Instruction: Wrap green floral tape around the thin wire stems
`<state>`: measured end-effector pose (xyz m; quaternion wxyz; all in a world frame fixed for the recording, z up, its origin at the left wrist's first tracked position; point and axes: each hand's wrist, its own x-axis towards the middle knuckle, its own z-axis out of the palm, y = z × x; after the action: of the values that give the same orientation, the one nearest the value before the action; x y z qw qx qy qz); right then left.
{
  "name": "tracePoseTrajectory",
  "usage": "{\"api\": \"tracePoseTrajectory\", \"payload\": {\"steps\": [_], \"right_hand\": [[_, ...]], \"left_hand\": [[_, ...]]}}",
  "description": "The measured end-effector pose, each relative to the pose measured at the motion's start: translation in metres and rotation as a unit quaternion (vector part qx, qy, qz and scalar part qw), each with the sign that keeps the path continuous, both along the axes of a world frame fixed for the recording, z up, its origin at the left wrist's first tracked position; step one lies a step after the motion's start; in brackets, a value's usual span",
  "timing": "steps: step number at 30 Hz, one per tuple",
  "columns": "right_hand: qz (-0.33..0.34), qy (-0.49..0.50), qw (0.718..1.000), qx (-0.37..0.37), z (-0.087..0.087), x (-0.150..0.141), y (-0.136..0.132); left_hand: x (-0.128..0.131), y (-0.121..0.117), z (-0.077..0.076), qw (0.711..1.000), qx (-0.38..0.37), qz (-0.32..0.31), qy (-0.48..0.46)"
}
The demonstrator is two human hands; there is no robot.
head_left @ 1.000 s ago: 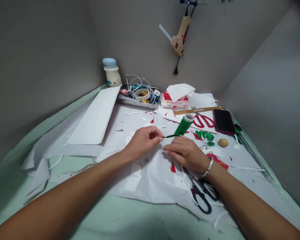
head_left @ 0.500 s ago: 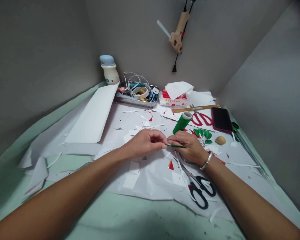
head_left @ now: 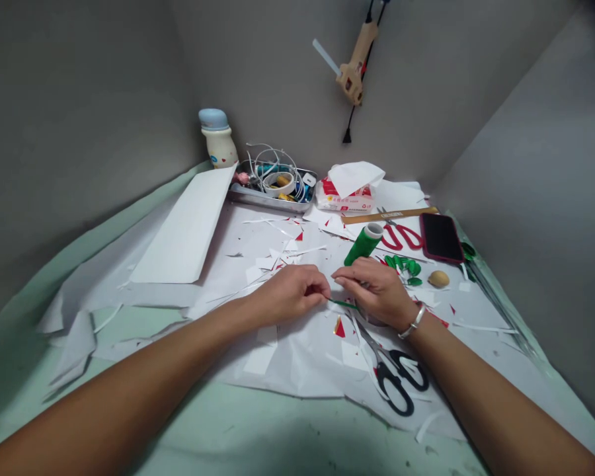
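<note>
Presently inspected item: a thin green strip, held low between the two hands, above crumpled white paper.

Recent change: compared with half a second earlier, the strip sits lower and angles down to the right, and the hands are drawn in over it. Both hands now bear on the strip, which spans the short gap between them.

Item condition: narrow, glossy and fairly straight, with no bend visible. Its right end is hidden beneath the right hand.

Left hand: nearly closed, fingers curled inward, with the strip's left end emerging from the fingertips and apparently pinched there.

Right hand: partly curled, palm down, fingers reaching left above the strip. Whether it has a firm hold cannot be told, since the fingers hide the contact.

Wrist item: a silver bangle on the right wrist.

Nearest items: a green spool stands upright just beyond the right hand, and green leaf-shaped cutouts lie to its far side. Black-handled scissors lie open below it.

Surrounding items: red-handled scissors, a smartphone, a wooden ruler, a tissue packet and a steel tray holding cables. Red and white paper scraps are scattered across the paper.
</note>
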<state>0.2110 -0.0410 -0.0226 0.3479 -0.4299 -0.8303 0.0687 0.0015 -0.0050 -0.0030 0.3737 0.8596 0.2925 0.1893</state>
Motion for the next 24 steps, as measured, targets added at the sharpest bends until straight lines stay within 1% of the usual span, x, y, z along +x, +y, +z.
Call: {"api": "tracePoseTrajectory", "payload": {"steps": [2,3,5,6,7,9,10,11,12,14,17,19,20,22,24], "right_hand": [[0.002,0.012,1.0,-0.02,-0.004,0.003,0.004],[0.006,0.011,1.0,-0.026,-0.006,0.003,0.005],[0.016,-0.01,1.0,-0.025,-0.008,0.002,0.005],[0.023,-0.027,0.999,-0.02,-0.009,0.0,0.004],[0.031,-0.048,0.998,-0.013,-0.009,-0.002,0.003],[0.048,-0.092,0.995,0.002,-0.007,-0.008,-0.001],[0.052,-0.109,0.993,0.011,-0.006,-0.01,-0.004],[0.055,-0.118,0.991,0.02,-0.004,-0.011,-0.006],[0.053,-0.12,0.991,0.029,-0.002,-0.012,-0.007],[0.041,-0.103,0.993,0.041,0.002,-0.012,-0.009],[0.017,-0.043,0.999,0.026,0.005,-0.008,-0.007],[0.003,0.001,1.0,0.003,0.004,-0.003,-0.003],[-0.003,0.02,1.0,-0.01,0.003,-0.001,-0.001],[-0.005,0.037,0.999,-0.034,-0.001,0.001,0.002],[0.003,0.028,0.999,-0.042,-0.004,0.001,0.003]], "left_hand": [[0.0,-0.001,0.004,0.998,-0.05,-0.014,-0.031],[0.001,-0.002,0.006,0.996,-0.078,-0.008,-0.05],[0.001,0.0,0.008,0.989,-0.123,0.026,-0.08],[0.001,0.001,0.009,0.986,-0.131,0.054,-0.089],[0.001,0.002,0.008,0.984,-0.125,0.088,-0.094],[0.001,0.004,0.005,0.981,-0.082,0.153,-0.089],[0.001,0.005,0.004,0.979,-0.054,0.177,-0.081],[0.001,0.005,0.002,0.979,-0.028,0.189,-0.07],[0.001,0.006,0.0,0.981,-0.005,0.188,-0.055],[0.0,0.005,-0.003,0.987,0.029,0.156,-0.02],[0.0,0.001,-0.002,0.998,0.039,0.056,0.017],[0.001,-0.002,0.002,1.0,0.01,-0.001,0.014],[0.001,-0.003,0.004,1.0,-0.014,-0.017,0.004],[0.001,-0.003,0.007,0.997,-0.068,-0.018,-0.032],[0.001,-0.002,0.01,0.99,-0.118,0.005,-0.074]]}}
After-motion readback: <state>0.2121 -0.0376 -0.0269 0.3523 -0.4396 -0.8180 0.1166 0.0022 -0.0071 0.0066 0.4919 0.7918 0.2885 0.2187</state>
